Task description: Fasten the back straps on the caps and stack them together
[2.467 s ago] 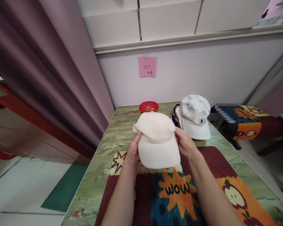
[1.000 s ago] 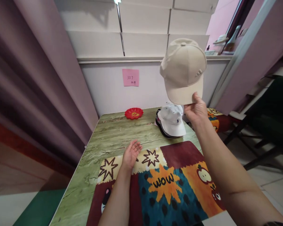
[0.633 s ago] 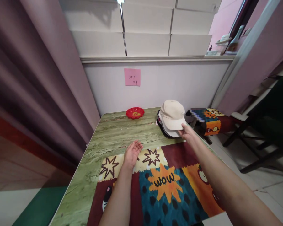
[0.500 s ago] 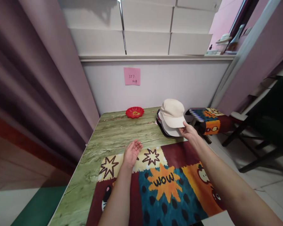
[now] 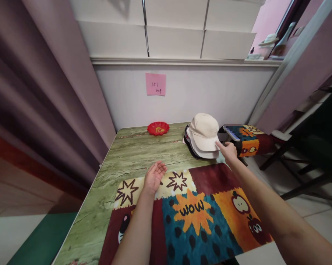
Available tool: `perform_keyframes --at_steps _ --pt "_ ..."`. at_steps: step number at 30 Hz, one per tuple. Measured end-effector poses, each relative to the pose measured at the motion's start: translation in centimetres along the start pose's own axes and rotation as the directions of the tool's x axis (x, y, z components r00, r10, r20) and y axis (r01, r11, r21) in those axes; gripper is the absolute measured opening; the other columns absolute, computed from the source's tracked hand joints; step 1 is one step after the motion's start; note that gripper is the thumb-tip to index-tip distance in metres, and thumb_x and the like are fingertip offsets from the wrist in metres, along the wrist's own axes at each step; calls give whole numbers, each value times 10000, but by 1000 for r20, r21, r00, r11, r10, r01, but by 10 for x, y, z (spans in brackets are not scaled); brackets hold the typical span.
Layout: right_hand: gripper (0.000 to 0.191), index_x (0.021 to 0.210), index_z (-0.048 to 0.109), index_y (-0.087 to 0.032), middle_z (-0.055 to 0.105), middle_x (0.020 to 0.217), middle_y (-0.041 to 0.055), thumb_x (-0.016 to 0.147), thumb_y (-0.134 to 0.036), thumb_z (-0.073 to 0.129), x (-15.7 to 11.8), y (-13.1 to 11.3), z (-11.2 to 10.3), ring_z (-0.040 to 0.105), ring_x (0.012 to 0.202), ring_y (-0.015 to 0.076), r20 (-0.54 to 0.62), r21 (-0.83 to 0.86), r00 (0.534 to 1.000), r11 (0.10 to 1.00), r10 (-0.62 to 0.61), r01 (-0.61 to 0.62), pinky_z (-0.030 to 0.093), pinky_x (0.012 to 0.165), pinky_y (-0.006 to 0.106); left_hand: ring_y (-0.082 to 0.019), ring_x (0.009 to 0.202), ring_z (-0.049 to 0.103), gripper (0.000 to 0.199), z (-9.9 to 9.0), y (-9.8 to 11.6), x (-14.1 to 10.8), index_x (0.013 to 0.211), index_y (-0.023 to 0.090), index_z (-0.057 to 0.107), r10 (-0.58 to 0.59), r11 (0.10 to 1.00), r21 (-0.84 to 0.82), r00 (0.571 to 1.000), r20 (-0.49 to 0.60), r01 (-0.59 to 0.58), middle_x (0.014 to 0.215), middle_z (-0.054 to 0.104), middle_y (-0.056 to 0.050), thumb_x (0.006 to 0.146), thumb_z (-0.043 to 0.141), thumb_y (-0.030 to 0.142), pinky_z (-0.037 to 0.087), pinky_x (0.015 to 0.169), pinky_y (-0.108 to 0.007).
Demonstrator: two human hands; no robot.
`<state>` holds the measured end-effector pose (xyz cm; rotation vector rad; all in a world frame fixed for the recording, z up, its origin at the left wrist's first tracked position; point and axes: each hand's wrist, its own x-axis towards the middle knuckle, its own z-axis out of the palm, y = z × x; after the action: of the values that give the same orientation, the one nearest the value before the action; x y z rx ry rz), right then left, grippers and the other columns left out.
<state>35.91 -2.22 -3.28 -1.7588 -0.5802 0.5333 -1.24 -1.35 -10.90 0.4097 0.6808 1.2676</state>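
On the right of the table, several caps lie stacked, with a cream cap (image 5: 205,127) on top and a white cap (image 5: 207,153) and a black one (image 5: 192,150) showing beneath. My right hand (image 5: 229,150) is beside the stack, one digit stretched out to the cream cap's brim and the other fingers partly curled, not wrapped round it. My left hand (image 5: 155,176) rests palm up over the patterned mat (image 5: 192,239), fingers loosely spread and holding nothing.
A red scalloped dish (image 5: 158,128) stands at the table's back edge. Behind it, a pink note (image 5: 155,84) sticks to the wall. A stool with a patterned cover (image 5: 250,141) and a phone (image 5: 231,133) is right of the table, near a dark chair (image 5: 317,136).
My right hand has loosened from the brim and shifted slightly right, its fingers now apart from the caps except one digit. My left hand has barely moved. The view has tilted down slightly.
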Motion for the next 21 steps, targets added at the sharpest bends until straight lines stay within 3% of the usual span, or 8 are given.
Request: perform_keyframes --at_steps 3,6,9,12,16,21 --pt "963 1442 490 -160 376 1579 243 639 -547 853 2 -22 4 344 1470 417 -72 -173 987 976 -147 132 255 1222 548 -193 810 737 139 0 0 0 999 94 704 -2 1000 3 1000 0 2 886 755 -135 934 614 177 574 907 -386" --pt "1141 1554 339 -139 365 1585 261 656 -679 790 4 -48 21 352 1460 425 7 -402 923 844 -384 355 278 1191 555 -188 813 735 148 2 1 -1 1003 97 705 -6 1000 14 1000 -6 6 885 757 -131 945 595 176 573 906 -380" --pt "1216 1591 256 -163 307 1616 263 649 -747 756 9 -70 44 301 1472 435 93 -490 867 736 -489 468 252 1166 609 -183 799 732 170 4 2 -2 999 90 706 -10 1000 24 1000 -14 10 869 757 -128 959 559 166 581 889 -377" --pt "1172 1599 250 -209 241 1652 243 682 -781 704 16 -82 64 230 1488 461 155 -571 835 642 -528 512 197 1136 692 -181 786 731 174 5 3 -4 1002 82 699 -10 999 31 1000 -25 11 858 755 -123 961 548 157 589 871 -375" --pt "1106 1604 245 -266 190 1680 194 722 -825 613 26 -84 81 169 1494 477 203 -667 833 550 -514 502 190 1107 733 -178 795 732 169 6 4 -4 1015 79 696 -19 999 36 999 -35 20 877 758 -125 955 562 161 593 869 -369" --pt "1033 1585 288 -306 356 1594 175 737 -804 603 39 -75 92 318 1416 448 302 -666 844 536 -443 519 324 1065 691 -182 787 732 155 5 5 -2 1014 81 709 -28 999 37 999 -34 30 870 758 -121 932 612 170 599 862 -371"
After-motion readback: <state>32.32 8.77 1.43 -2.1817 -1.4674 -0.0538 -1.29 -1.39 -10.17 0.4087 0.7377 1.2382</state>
